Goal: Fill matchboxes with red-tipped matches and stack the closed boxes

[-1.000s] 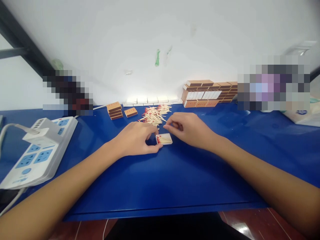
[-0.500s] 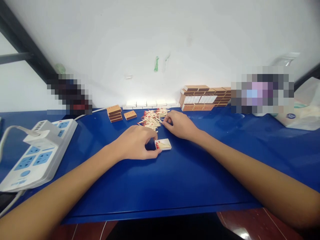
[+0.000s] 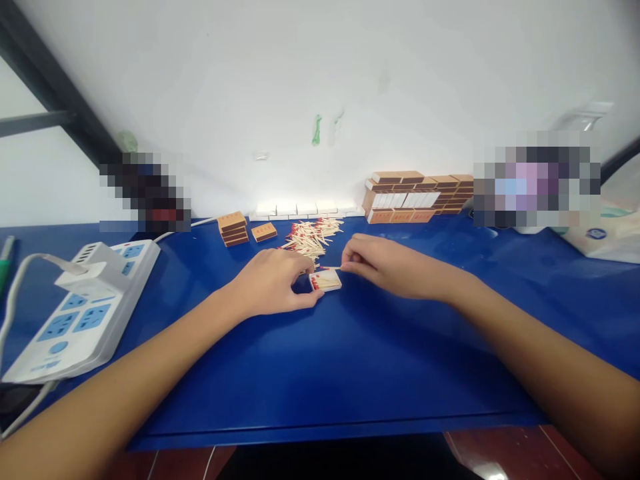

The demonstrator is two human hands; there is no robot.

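Observation:
A small open matchbox tray [image 3: 326,281] with red-tipped matches in it lies on the blue table [image 3: 350,360]. My left hand [image 3: 273,283] is curled round its left end and holds it steady. My right hand [image 3: 380,263] pinches a match [image 3: 331,269] just above the tray's far edge. A loose heap of matches [image 3: 310,237] lies right behind the tray.
Brown matchbox sleeves [image 3: 233,229] stand stacked at the back, one more sleeve [image 3: 263,232] beside them. White trays [image 3: 300,210] line the wall. A bigger stack of boxes [image 3: 415,195] is at the back right. A white power strip [image 3: 83,307] lies at the left, a plastic bag [image 3: 607,233] far right.
My right hand reached back to the match heap, then came forward again with a match to the tray. My left hand stayed on the tray.

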